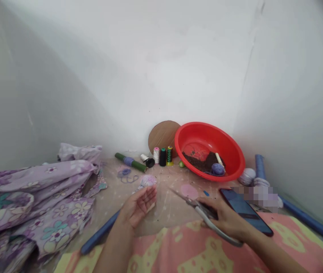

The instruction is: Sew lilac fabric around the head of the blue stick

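My right hand [225,218] is closed around the handles of a pair of scissors [204,213]. Their pointed blades aim up and to the left, over the floor cover. Palm up with its fingers extended, my left hand [139,207] holds nothing. Just beyond its fingertips lies a small bundle of pale floral cloth [147,181]. A pink round patch [189,190] and a small blue scrap [206,193] are near the scissor tips. To the right of my right hand rests a dark phone [246,212].
A red basin [237,151] with dark soil and a purple yarn ball [217,169] leans at the back. Thread spools [163,156], a cardboard disc [163,134] and a green stick [138,165] stand or lie nearby. Floral fabric [61,212] is heaped left; blue tubes [98,235] flank both sides.
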A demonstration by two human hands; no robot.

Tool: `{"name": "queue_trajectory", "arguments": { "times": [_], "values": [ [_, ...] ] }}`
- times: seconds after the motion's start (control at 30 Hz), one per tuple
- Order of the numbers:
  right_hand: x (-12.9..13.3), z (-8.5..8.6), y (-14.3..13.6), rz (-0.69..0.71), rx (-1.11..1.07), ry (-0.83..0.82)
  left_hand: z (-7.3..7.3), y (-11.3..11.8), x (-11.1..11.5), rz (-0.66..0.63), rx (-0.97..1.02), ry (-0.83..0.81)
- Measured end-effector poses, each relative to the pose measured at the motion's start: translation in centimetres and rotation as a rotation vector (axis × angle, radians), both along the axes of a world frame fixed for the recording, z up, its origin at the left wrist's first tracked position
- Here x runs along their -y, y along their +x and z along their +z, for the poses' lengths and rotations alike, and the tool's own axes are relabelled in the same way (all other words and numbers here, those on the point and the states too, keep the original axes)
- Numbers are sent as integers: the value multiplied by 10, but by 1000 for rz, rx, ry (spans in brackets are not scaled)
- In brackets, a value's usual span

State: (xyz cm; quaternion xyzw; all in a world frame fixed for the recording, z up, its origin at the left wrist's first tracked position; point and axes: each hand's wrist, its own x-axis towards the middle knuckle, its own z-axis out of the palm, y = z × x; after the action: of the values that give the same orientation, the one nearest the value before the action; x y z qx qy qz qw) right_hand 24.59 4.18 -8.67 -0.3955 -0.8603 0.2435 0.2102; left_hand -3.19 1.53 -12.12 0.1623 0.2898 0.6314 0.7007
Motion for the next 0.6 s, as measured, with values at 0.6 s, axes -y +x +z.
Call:
{"name": "queue_trajectory", "arguments": {
  "times": [0.6],
  "values": [
    [-155, 17, 42, -676, 475, 164, 8, 8, 5, -25, -264, 1]
  ]
}}
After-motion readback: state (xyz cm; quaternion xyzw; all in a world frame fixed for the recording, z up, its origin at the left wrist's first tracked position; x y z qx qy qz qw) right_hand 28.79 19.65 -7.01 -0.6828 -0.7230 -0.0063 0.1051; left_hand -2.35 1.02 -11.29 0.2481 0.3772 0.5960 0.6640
